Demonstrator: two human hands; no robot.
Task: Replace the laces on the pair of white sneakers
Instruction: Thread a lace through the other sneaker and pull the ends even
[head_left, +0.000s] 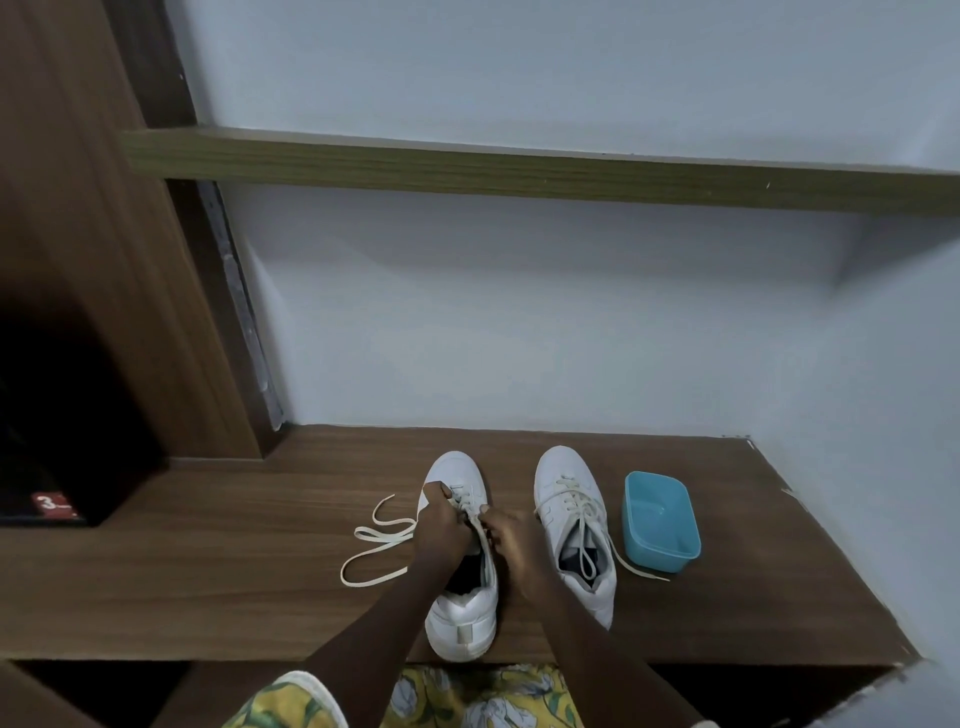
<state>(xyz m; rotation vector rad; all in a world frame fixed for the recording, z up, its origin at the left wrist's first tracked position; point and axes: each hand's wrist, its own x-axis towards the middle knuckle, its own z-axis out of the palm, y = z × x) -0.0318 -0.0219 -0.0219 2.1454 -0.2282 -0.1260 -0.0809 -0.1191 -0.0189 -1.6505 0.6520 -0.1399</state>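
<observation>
Two white sneakers stand side by side on a wooden desk (208, 597), toes pointing away from me. Over the left sneaker (460, 618) both my hands work at the eyelets. My left hand (441, 525) grips the shoe's left side near the eyelets. My right hand (506, 532) pinches the cream lace (376, 545) at the tongue. The lace's loose part trails in loops on the desk to the left. The right sneaker (569, 499) is laced, with its cream lace ends hanging loose over the opening and onto the desk.
A blue plastic tub (662, 522) sits just right of the right sneaker. A pale wall rises behind the desk with a wooden shelf (519, 171) above. A dark wooden cabinet (78, 312) stands at the left. The desk's front edge is near my lap.
</observation>
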